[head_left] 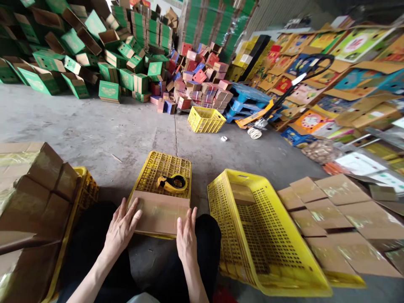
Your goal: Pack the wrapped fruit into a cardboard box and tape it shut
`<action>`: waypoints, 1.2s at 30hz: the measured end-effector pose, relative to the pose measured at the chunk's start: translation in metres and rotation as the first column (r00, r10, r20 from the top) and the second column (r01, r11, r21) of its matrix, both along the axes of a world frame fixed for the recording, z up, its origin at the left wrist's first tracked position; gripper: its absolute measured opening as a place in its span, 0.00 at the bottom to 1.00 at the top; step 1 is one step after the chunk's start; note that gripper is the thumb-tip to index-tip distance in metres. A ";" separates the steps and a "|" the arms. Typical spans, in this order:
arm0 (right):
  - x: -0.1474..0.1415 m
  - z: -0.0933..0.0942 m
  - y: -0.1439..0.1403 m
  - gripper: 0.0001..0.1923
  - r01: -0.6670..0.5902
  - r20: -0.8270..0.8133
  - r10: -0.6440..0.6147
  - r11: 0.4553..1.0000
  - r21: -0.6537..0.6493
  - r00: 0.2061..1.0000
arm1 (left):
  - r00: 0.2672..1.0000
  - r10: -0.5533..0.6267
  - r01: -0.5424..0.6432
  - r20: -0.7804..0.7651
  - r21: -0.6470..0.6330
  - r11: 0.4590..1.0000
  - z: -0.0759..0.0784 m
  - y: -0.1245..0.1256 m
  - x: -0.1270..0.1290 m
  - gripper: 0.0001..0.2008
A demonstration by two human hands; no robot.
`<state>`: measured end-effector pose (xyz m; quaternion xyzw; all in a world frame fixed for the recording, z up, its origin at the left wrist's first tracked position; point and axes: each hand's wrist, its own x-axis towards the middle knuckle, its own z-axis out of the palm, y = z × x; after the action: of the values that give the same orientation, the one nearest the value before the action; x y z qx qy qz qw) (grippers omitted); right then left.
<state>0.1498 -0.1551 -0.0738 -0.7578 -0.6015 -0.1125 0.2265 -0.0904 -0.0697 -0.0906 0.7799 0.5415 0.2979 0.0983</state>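
A flat brown cardboard box (162,212) lies across the near part of an upturned yellow plastic crate (167,162), between my knees. My left hand (121,225) rests at the box's left end, its fingers stretched out over the edge. At the right end, my right hand (187,235) touches the side with straight fingers, thumb apart. Neither hand grips anything. Just beyond the box, a yellow-and-black tape dispenser (173,183) sits on the crate.
To my right stands a yellow crate (268,235) with a cardboard piece (242,194) inside. Beyond it are taped boxes (337,219). More boxes (34,202) are stacked at left. Further off are a yellow basket (206,120), a pallet jack (268,111) and green cartons (109,90).
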 end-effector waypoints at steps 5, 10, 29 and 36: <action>-0.052 0.017 0.020 0.32 -0.169 -0.016 0.168 0.975 -0.144 0.986 | 0.998 -0.050 0.050 0.035 0.004 0.999 0.007 -0.003 0.026 0.34; -0.073 0.024 0.049 0.34 -0.399 -0.053 0.397 0.892 -0.210 0.916 | 0.993 -0.120 0.120 0.002 -0.010 0.993 0.011 0.005 0.043 0.33; 0.016 -0.007 0.030 0.39 0.028 -0.192 -0.033 0.999 -0.026 0.981 | 0.977 0.142 -0.155 -0.159 -0.071 0.985 0.000 0.023 -0.005 0.39; -0.059 0.013 0.011 0.34 -0.202 0.002 0.206 0.961 -0.189 0.979 | 0.980 -0.176 0.179 -0.096 0.031 0.983 0.011 -0.016 0.029 0.33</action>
<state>0.0908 -0.1442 -0.0608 -0.7085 -0.6867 -0.0393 0.1577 -0.0616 -0.0859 -0.0796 0.8400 0.4678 0.2619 0.0837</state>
